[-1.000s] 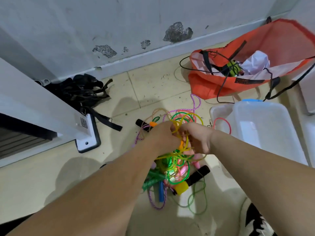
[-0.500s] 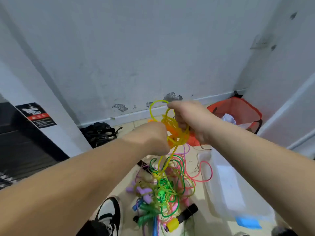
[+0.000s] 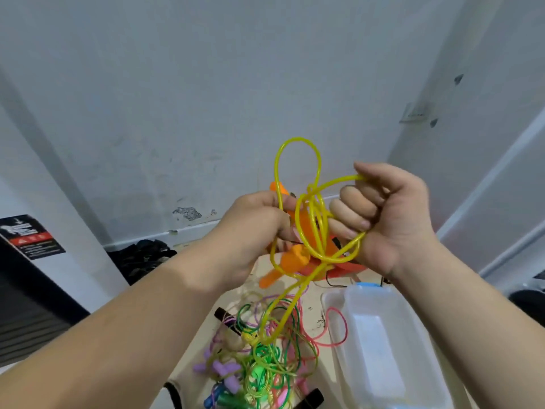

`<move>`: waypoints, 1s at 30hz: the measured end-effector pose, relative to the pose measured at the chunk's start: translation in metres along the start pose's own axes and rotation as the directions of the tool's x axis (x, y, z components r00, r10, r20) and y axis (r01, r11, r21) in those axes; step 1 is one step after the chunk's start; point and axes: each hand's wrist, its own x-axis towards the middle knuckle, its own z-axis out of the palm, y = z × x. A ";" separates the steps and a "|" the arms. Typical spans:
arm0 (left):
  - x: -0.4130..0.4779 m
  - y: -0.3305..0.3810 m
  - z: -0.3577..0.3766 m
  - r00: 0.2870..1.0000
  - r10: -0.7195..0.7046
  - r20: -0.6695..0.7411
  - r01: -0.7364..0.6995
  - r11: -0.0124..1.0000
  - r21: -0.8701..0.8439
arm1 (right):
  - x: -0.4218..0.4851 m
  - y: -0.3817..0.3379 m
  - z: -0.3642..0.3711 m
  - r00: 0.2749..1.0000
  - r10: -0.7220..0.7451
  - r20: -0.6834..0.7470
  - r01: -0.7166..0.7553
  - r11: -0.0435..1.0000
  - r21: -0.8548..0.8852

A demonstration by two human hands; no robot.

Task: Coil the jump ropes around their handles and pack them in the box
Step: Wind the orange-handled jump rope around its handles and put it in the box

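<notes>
Left grip (image 3: 256, 231) and right grip (image 3: 383, 214) raised, seemingly clenched.

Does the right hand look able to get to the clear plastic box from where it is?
Probably yes: the clear box lies open below the right hand, nothing between them. But that hand grips the yellow rope, whose tail runs into the pile, so it would drag along.

Open-topped box (image 3: 383, 364) just right of tangled rope pile (image 3: 265, 364), pink loop (image 3: 346, 324) across its left rim.
</notes>
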 end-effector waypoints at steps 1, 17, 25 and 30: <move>0.002 0.001 -0.004 1.000 -0.016 -0.004 0.015 0.998 -0.063 | 0.004 0.000 -0.002 1.000 0.002 -0.027 -0.003 0.999 -0.050; 0.019 0.012 -0.019 0.987 0.124 0.102 -0.103 0.976 -0.194 | 0.050 0.052 -0.027 0.970 0.243 0.017 -0.152 0.660 -0.736; 0.026 0.008 -0.031 0.952 0.272 -0.143 -0.243 0.951 0.193 | 0.056 0.040 -0.030 0.992 0.081 -0.097 -0.119 0.858 -0.500; 0.024 -0.005 -0.022 0.881 0.456 -0.127 -0.334 0.788 0.517 | 0.048 0.025 -0.026 0.998 -0.059 -0.022 0.042 0.891 -0.452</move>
